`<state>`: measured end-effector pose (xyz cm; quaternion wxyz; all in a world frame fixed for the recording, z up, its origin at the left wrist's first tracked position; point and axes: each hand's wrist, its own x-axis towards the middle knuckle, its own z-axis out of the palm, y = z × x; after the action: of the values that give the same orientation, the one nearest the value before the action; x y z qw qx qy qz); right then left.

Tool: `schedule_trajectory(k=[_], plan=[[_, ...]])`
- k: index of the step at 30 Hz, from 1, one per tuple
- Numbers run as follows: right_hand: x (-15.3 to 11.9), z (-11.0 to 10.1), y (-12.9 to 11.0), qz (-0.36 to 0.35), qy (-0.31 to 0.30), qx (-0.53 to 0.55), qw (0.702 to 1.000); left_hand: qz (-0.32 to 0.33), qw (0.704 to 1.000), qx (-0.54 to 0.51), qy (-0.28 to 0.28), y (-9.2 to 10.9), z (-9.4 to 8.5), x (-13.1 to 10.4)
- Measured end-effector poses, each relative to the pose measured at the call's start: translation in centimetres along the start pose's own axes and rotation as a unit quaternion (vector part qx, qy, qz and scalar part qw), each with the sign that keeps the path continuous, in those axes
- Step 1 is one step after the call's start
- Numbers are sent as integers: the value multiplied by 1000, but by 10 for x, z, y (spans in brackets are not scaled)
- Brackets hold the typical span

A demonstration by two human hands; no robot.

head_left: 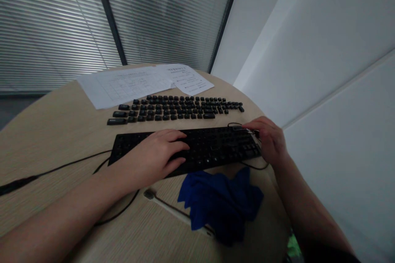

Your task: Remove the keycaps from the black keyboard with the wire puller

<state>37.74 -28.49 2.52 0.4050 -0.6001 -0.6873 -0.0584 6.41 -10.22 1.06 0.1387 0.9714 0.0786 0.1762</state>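
Observation:
A black keyboard (pixel 203 148) lies across the table in front of me, with its keys taken off over much of its face. My left hand (pixel 160 152) rests on its left half, fingers stretched out and slightly apart. At the keyboard's upper right corner, my right hand (pixel 268 137) is curled, its index finger pointing along the top edge. A small, thin, shiny thing shows at those fingers, too small to name. Loose black keycaps (pixel 166 111) stand in rows behind the keyboard. A blue cloth (pixel 222 201) lies crumpled in front, partly covering a white-handled brush (pixel 169 207).
Printed paper sheets (pixel 129 84) lie at the far side of the round wooden table (pixel 55 131). A black cable (pixel 61 168) runs off to the left, and another loops under my left forearm. A white wall (pixel 333 70) stands close on the right; window blinds (pixel 55 28) are behind.

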Motion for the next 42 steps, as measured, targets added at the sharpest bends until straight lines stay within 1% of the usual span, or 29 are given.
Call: schedule_trajectory(k=[2, 4, 6, 7, 8, 10, 13, 15, 16, 17, 18, 22, 26, 29, 31, 33, 37, 42], plan=[[-3, -5, 9, 65, 69, 49, 994, -2, 1000, -2, -4, -1, 0, -1], [-6, -8, 20, 154, 109, 105, 976, -3, 1000, -3, -4, -3, 0, -1], [-6, -8, 28, 223, 120, 147, 956, -2, 1000, -3, -4, -4, 0, -2], [-6, -8, 31, 238, 109, 166, 951, -1, 1000, -3, -3, -4, 0, -2], [-6, -8, 32, 241, 88, 185, 949, -1, 1000, -4, -3, -5, 1, -2], [-5, -9, 29, 232, 26, 216, 948, -4, 1000, -3, -3, -6, 1, -2], [-10, -9, 18, 236, -56, 246, 938, -8, 1000, 1, -8, -6, 1, -1], [-16, -6, 12, 245, -97, 271, 926, -5, 1000, 5, -9, -6, 1, -1], [-19, -4, 10, 249, -105, 287, 919, -2, 1000, 6, -7, -6, 1, -1], [-22, -1, 10, 251, -99, 302, 914, 1, 1000, 5, -4, -6, 2, -2], [-24, 4, 11, 252, -79, 314, 912, 2, 1000, 5, 0, -6, 3, -2], [-27, 23, 20, 254, 17, 338, 906, -2, 1000, 4, 2, -6, 6, -4], [-26, 35, 26, 271, 84, 364, 887, 5, 1000, -8, 10, -4, 3, -2], [-27, 38, 27, 284, 96, 356, 885, 15, 999, -31, 27, -1, -3, 0], [-28, 39, 26, 283, 98, 344, 890, 15, 998, -41, 38, 1, -7, 2], [-30, 39, 24, 272, 86, 332, 899, 12, 998, -45, 43, 1, -10, 3], [-31, 39, 22, 259, 55, 325, 908, -7, 999, -43, 30, 0, -12, 5], [-32, 40, 22, 275, 65, 313, 907, -9, 999, -39, -1, -4, -4, 4]])
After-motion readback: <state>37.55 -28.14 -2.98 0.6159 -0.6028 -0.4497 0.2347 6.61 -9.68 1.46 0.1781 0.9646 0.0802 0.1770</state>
